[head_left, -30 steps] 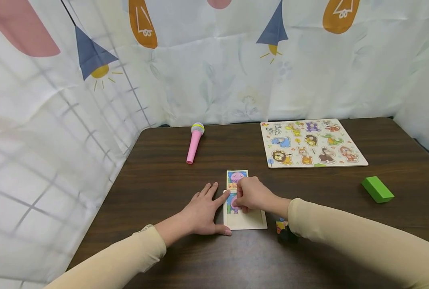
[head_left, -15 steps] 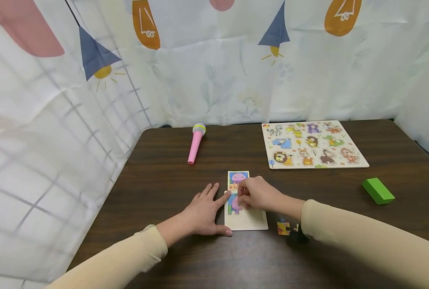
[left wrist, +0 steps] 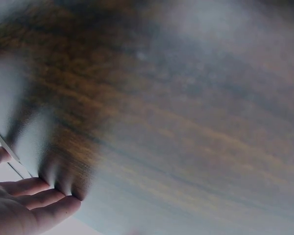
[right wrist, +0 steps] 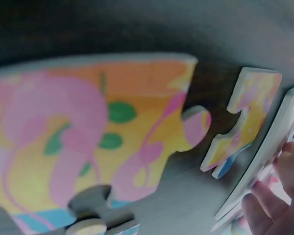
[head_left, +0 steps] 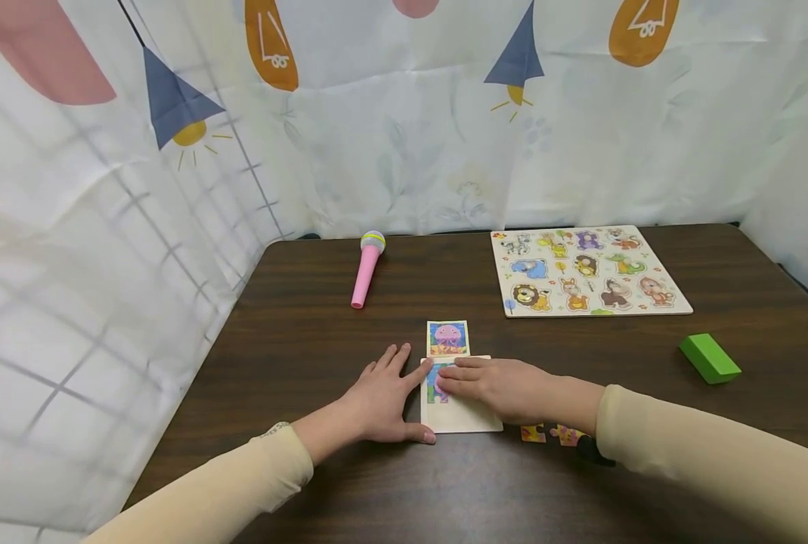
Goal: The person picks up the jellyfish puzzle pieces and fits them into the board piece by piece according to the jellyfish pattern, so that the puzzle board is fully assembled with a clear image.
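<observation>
A cream puzzle tray [head_left: 461,418] lies on the dark table, its upper left filled with jellyfish puzzle pieces [head_left: 438,384]. My left hand [head_left: 385,402] is spread along the tray's left side, index fingertip at the top corner and thumb at the lower one. In the left wrist view its fingers [left wrist: 51,210] extend straight over the wood. My right hand [head_left: 502,387] lies flat over the tray's right part, nearly straight fingertips touching the pieces and hiding some of them. Just above the tray is a small jellyfish picture card [head_left: 447,338].
Loose puzzle pieces [head_left: 533,433] sit right of the tray, under my right forearm; the right wrist view shows a large yellow-pink piece [right wrist: 88,132] close up. Farther back are a pink toy microphone [head_left: 366,270], an animal puzzle board [head_left: 594,272] and a green block [head_left: 711,358].
My right hand has gone from pinching at the jellyfish pieces to lying flat on them. The picture card and the loose pieces show more fully. My left hand has stayed put.
</observation>
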`<action>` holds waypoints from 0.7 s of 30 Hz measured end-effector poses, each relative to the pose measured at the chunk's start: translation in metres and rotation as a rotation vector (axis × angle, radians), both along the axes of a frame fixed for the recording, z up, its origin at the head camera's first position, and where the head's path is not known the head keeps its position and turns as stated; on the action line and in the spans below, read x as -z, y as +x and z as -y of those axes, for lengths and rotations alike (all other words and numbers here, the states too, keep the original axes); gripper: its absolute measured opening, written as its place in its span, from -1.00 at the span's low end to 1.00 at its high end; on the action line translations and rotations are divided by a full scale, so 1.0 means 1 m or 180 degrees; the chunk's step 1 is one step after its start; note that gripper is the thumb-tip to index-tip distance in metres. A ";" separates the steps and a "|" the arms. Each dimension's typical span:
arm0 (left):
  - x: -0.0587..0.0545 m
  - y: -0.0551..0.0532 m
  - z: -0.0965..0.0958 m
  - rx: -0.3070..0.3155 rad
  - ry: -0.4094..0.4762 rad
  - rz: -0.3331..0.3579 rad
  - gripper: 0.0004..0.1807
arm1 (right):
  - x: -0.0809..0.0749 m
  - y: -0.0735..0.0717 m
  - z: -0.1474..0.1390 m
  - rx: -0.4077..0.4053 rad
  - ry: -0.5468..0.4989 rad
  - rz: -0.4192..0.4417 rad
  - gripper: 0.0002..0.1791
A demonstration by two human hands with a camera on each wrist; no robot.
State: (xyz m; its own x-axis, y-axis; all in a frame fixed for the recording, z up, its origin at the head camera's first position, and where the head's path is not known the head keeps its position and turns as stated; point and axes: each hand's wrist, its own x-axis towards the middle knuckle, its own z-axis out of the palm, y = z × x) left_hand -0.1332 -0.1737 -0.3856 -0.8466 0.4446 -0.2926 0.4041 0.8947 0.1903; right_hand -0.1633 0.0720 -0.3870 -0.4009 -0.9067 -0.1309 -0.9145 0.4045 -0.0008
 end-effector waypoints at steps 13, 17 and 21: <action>0.001 0.000 -0.001 0.0017 -0.0018 0.0005 0.17 | -0.003 0.000 0.002 -0.0238 0.0527 -0.0605 -0.18; 0.002 0.000 -0.001 0.0025 -0.0020 -0.0006 0.17 | -0.003 0.002 0.003 -0.0268 0.0544 -0.0678 -0.17; 0.001 0.000 -0.001 0.0028 -0.0036 -0.0024 0.17 | -0.005 0.003 0.006 -0.0217 0.0529 -0.0696 -0.18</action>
